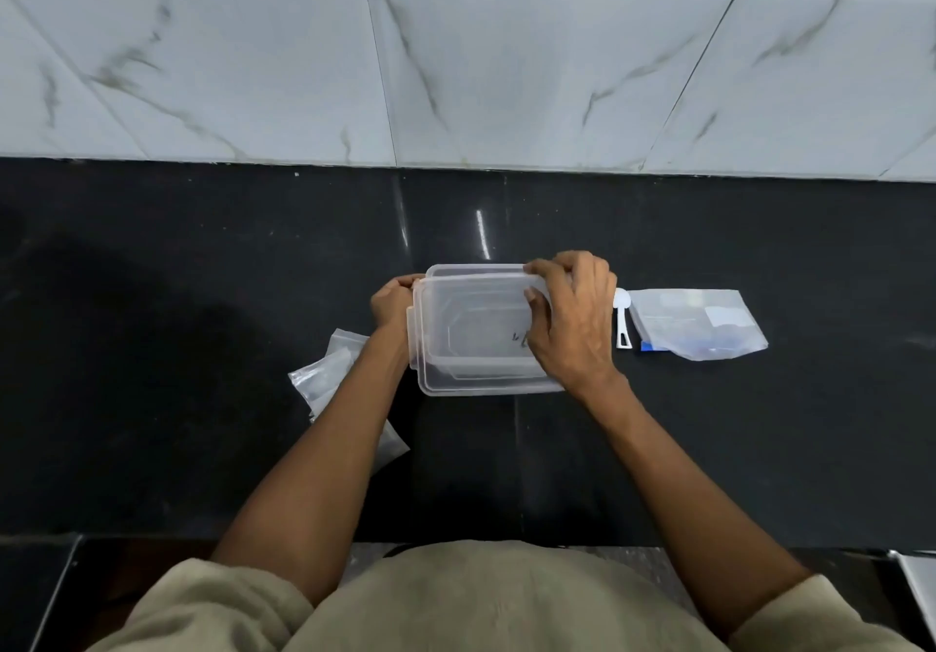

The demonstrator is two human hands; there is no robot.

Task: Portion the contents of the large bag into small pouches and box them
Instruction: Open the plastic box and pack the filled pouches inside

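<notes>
A clear plastic box [476, 378] with its translucent lid [471, 317] sits mid-counter. My left hand [392, 304] grips the box's left edge. Over the right side of the lid lies my right hand [572, 322], its fingers curled on the lid's far right corner, and the lid sits slightly askew. To the right lies the large clear bag [699, 322] with bluish contents, flat on the counter. A small white scoop [623, 320] rests between bag and box. Several empty small clear pouches [329, 373] lie to the left, partly under my left forearm.
The black stone counter [202, 297] ends at a white marbled tile wall [456, 69] at the back. Its front edge runs just ahead of my body. A metal edge [919, 580] shows at the lower right.
</notes>
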